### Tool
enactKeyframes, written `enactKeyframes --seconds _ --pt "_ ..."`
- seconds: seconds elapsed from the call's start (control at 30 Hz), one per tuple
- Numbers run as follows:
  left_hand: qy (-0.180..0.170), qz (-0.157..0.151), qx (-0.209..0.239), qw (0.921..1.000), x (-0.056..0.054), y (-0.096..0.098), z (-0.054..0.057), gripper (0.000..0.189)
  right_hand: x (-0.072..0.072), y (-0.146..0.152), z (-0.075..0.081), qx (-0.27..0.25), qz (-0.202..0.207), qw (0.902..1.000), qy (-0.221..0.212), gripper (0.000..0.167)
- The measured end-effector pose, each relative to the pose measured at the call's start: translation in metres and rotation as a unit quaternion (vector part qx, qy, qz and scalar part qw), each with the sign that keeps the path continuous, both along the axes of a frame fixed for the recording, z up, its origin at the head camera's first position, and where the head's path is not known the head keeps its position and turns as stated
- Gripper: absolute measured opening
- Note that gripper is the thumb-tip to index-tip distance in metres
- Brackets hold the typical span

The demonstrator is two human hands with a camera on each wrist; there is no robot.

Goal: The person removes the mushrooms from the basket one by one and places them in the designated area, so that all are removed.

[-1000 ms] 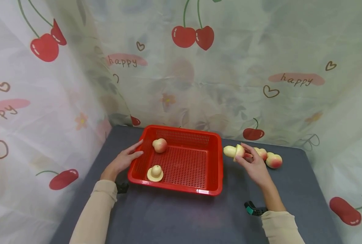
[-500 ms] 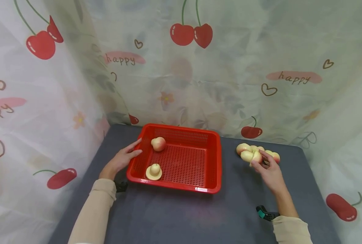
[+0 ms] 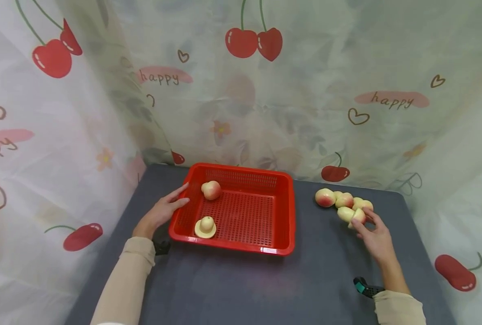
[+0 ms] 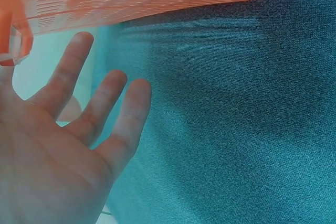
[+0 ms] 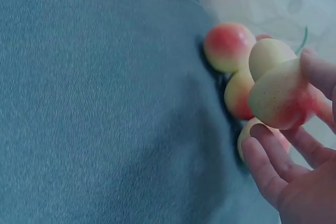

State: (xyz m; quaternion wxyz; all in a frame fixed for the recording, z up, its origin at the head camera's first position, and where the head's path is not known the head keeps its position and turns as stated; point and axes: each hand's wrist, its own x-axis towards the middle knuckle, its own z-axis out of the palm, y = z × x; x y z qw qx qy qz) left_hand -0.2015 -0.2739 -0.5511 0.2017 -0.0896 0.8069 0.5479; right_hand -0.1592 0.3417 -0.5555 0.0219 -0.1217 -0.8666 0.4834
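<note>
My right hand (image 3: 375,230) pinches a toy mushroom (image 3: 359,217) with a yellow-and-red cap and a pale stem. The stem points left, and the held mushroom (image 5: 286,95) overlaps others lying behind it in the right wrist view. A row of similar mushrooms (image 3: 325,198) lies at the back right of the table. My left hand (image 3: 161,214) rests at the left rim of a red plastic basket (image 3: 291,216); several of its fingers (image 4: 134,108) spread loosely below the rim in the left wrist view. Inside the basket lie two mushrooms, one reddish (image 3: 212,190) and one cream (image 3: 206,227).
A dark grey table (image 3: 265,289) carries everything. White cloth (image 3: 241,113) printed with cherries and hearts hangs behind it and at both sides. Black bands (image 3: 367,289) sit at both wrists.
My right hand has carried the held mushroom rightward from beside the basket to the front of the row at the right. The left hand stays at the basket's rim.
</note>
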Motion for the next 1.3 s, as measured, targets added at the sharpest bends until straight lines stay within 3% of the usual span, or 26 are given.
enactKeyframes --seconds 0.77,1.3 --pt "0.001 -0.005 -0.003 1.0 -0.003 0.001 0.001 0.065 0.003 0.025 -0.03 -0.016 -0.07 0.9957 -0.059 0.081" --pt "0.007 -0.004 -0.015 0.9998 -0.002 0.001 -0.001 0.063 -0.005 0.021 -0.035 -0.02 -0.089 0.9926 -0.08 0.086"
